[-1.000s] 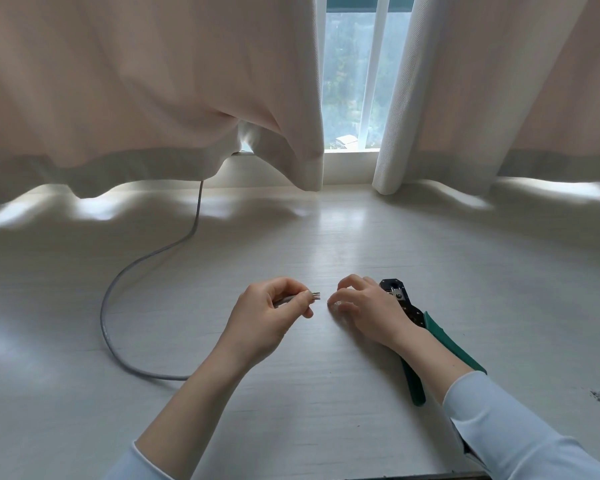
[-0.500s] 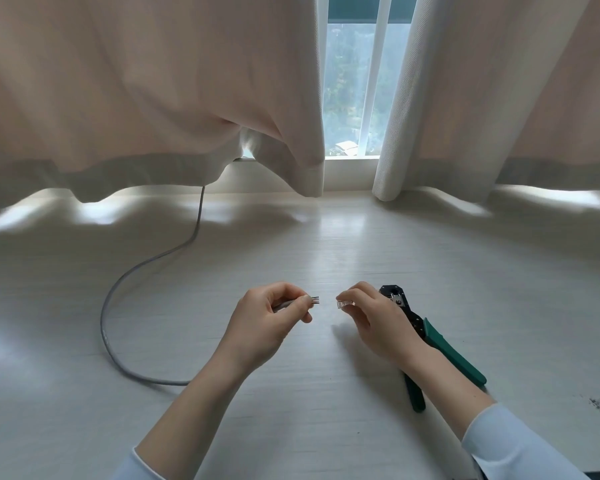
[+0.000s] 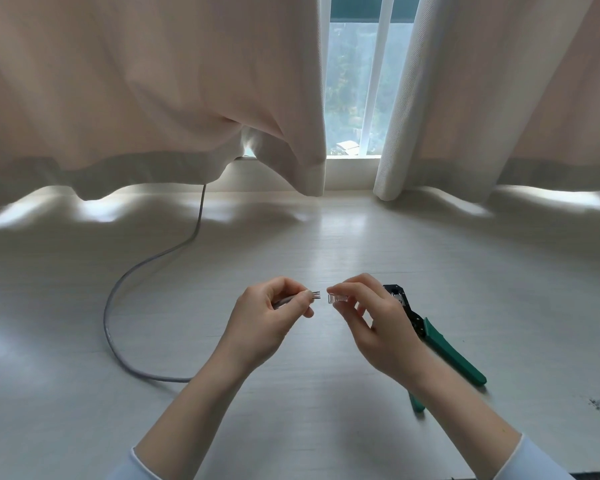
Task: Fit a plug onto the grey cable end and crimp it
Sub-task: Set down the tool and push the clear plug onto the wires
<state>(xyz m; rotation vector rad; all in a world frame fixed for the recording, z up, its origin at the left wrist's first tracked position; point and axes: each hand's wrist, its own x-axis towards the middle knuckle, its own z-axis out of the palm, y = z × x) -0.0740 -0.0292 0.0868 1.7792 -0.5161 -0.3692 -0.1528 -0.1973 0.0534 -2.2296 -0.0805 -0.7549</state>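
Curtains (image 3: 153, 98) hang over a window at the back, their hems brushing a pale table (image 3: 361, 244) that fills the view. Across its left side the cable (image 3: 109, 306) loops down from under the curtain and back up into the left hand (image 3: 267, 320), which pinches it just behind the bared wires (image 3: 316, 293), fingers curled round the sheath. On the right lies the crimper (image 3: 440, 344), green handles toward the person, untouched. A second ago the right hand (image 3: 371, 323) was down on the table beside the tool's head; it has since lifted and now pinches the plug (image 3: 336, 298) between thumb and forefinger, open end facing the wires, a small gap between them. Fitting looks about to begin, and the wires will likely need to go in level. Crimping is not yet done.
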